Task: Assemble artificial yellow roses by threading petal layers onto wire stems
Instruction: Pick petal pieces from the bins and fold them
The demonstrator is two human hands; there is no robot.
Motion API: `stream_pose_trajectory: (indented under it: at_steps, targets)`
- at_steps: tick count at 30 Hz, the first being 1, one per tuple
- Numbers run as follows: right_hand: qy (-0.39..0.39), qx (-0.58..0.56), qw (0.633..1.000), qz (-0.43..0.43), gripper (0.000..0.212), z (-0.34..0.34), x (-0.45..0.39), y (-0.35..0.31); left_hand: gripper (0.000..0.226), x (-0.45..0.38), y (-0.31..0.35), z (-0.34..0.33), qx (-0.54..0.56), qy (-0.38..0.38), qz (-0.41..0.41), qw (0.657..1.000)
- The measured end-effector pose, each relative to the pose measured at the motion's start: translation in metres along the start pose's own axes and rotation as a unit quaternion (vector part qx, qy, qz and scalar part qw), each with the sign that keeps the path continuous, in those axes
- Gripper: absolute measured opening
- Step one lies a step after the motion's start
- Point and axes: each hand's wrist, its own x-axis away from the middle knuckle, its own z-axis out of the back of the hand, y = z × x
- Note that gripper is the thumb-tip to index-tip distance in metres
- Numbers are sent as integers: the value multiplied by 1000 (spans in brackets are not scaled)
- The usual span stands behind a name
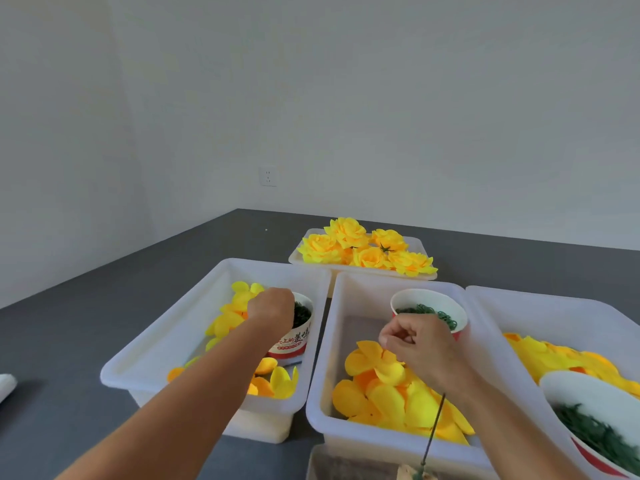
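My left hand point(272, 308) reaches into a red paper cup point(294, 342) of dark green pieces in the left white bin point(145, 358). Its fingers are curled and the tips are hidden inside the cup. My right hand point(420, 346) pinches a dark green wire stem point(434, 424) that hangs down past my wrist, over the middle bin point(330, 341). A yellow petal layer point(372, 355) sits right under its fingers. Loose yellow petals point(391, 400) fill the middle bin. Several finished yellow roses point(346, 233) lie in a far tray point(424, 244).
A second cup point(429, 297) of green rings stands at the back of the middle bin. The right bin point(554, 299) holds more petals and a third cup point(588, 393) of green leaves. A white object point(5, 382) lies at the left edge on the dark grey table point(69, 306).
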Motion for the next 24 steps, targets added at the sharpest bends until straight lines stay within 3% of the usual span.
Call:
stream_pose_trajectory:
  at_steps: [11,24]
  targets:
    - [-16,39,999,-3,23,-1,1,6,27,-5,-1,-10,30,3,42,999]
    - [-5,48,999,-18,21,0,1,7,19,1,-2,-3,94,95,59,989]
